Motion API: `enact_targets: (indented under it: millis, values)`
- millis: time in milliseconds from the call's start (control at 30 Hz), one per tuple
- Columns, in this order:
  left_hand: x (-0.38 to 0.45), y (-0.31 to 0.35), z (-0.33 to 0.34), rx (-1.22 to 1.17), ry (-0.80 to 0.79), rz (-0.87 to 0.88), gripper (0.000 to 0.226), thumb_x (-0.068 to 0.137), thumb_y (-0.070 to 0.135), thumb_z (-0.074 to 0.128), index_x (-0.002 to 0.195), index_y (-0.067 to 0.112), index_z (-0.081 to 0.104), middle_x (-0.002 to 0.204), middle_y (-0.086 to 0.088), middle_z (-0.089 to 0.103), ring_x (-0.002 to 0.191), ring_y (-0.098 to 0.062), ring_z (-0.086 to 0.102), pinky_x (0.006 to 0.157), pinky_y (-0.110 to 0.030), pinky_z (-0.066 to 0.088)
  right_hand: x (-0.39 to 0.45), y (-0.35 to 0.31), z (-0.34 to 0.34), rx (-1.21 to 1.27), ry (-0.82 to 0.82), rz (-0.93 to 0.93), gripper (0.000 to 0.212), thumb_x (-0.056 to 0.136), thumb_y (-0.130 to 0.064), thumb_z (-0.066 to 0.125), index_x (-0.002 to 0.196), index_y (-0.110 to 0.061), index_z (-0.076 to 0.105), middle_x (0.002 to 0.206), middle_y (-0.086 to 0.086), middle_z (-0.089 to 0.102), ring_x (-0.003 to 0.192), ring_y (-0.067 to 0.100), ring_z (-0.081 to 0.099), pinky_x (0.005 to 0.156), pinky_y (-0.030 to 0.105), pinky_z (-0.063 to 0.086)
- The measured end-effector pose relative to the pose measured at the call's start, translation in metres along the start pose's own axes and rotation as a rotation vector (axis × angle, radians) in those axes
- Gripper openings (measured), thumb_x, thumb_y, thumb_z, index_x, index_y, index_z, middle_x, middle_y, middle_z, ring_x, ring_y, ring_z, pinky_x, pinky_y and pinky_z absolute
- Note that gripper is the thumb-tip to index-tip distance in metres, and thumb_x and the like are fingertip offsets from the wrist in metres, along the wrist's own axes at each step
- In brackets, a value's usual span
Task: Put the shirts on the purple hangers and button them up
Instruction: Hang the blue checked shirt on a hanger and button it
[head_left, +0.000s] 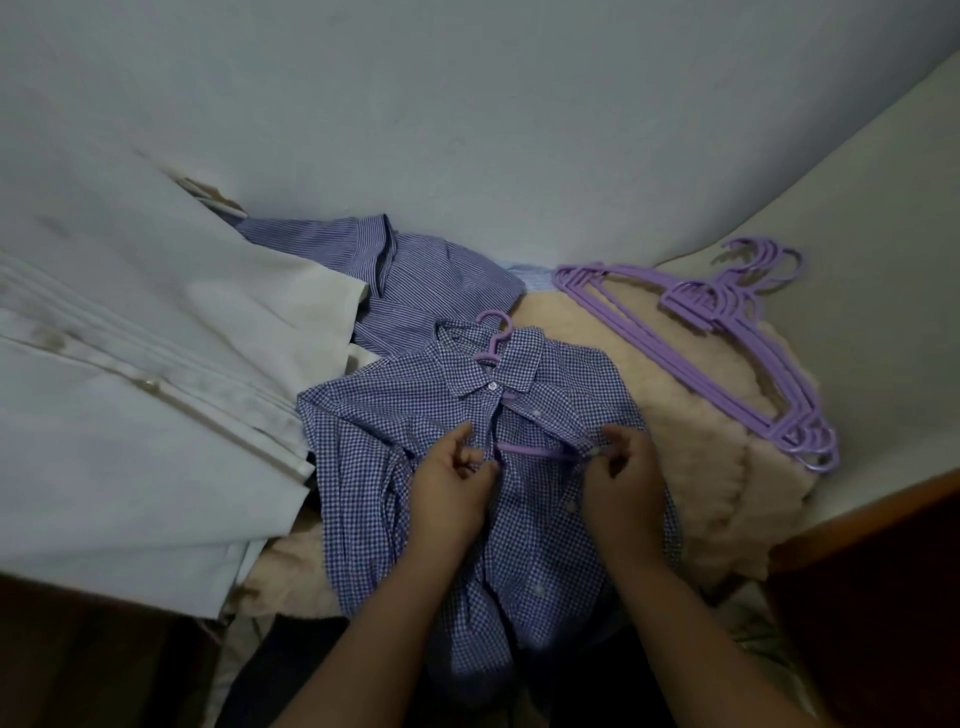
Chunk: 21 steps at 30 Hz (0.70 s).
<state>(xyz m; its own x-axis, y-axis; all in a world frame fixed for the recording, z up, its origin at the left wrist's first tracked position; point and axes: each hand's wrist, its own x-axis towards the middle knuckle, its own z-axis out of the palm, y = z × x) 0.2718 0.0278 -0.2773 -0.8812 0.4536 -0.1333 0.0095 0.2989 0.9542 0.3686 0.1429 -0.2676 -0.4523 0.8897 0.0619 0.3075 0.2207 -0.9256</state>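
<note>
A blue-and-white checked shirt (395, 415) lies front-up on a purple hanger (493, 338), whose hook sticks out of the collar and whose lower bar shows through the open front. The top button under the collar is fastened. My left hand (452, 478) pinches the left edge of the placket just below the chest. My right hand (621, 467) pinches the right edge of the placket beside the hanger bar. A second, finer-checked blue shirt (415, 275) lies crumpled behind it. A stack of several spare purple hangers (727, 343) lies to the right.
A white garment (156, 395) with buttons is spread over the left side. The shirts rest on a beige fleecy blanket (691, 431). A pale wall (467, 130) rises behind. A brown wooden edge (872, 519) runs at the lower right.
</note>
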Motion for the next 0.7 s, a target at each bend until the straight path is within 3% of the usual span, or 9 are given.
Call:
enact_targets:
  millis: [133,267,433,600,700]
  values:
    - [0.002,0.000,0.007,0.022,-0.026,0.020,0.056,0.089,0.005,0.063,0.141,0.010,0.043,0.079,0.004,0.059,0.069,-0.006,0.055,0.062,-0.006,0.044,-0.002,0.006,0.000,-0.051,0.056,-0.024,0.016,0.093,-0.005,0.046,0.104,-0.015,0.052,0.098,0.004,0.052,0.085,0.023,0.054,0.067,0.027,0.039]
    - [0.008,-0.001,0.011,0.052,-0.027,0.005,0.057,0.088,0.011,0.066,0.140,0.011,0.045,0.087,0.006,0.063,0.077,-0.007,0.060,0.072,-0.013,0.046,-0.001,0.015,0.006,-0.398,-0.308,-0.079,0.023,0.088,-0.012,0.055,0.109,-0.015,0.061,0.100,-0.002,0.054,0.095,0.018,0.054,0.079,0.028,0.044]
    - [0.024,0.008,0.013,0.012,0.092,0.024,0.053,0.086,0.015,0.067,0.136,0.015,0.049,0.092,0.008,0.064,0.075,-0.002,0.059,0.073,-0.016,0.048,0.016,-0.005,0.019,-0.279,-0.127,-0.193,0.022,0.084,-0.007,0.056,0.104,-0.009,0.063,0.099,0.001,0.055,0.093,0.015,0.052,0.081,0.025,0.042]
    - [0.048,0.017,0.025,-0.005,0.136,0.035,0.050,0.087,0.010,0.064,0.135,0.013,0.049,0.085,0.010,0.059,0.070,0.002,0.054,0.062,-0.002,0.041,0.053,-0.005,0.055,-0.415,-0.311,-0.319,0.015,0.080,0.000,0.055,0.088,-0.002,0.067,0.093,0.014,0.062,0.090,0.029,0.054,0.078,0.035,0.045]
    - [0.058,0.013,0.032,0.009,0.150,0.006,0.054,0.086,0.008,0.064,0.137,0.012,0.047,0.080,0.011,0.055,0.068,0.003,0.052,0.060,0.000,0.039,0.066,0.005,0.069,-0.489,-0.349,-0.236,0.012,0.077,-0.009,0.065,0.089,-0.007,0.063,0.097,0.012,0.059,0.089,0.029,0.057,0.073,0.038,0.049]
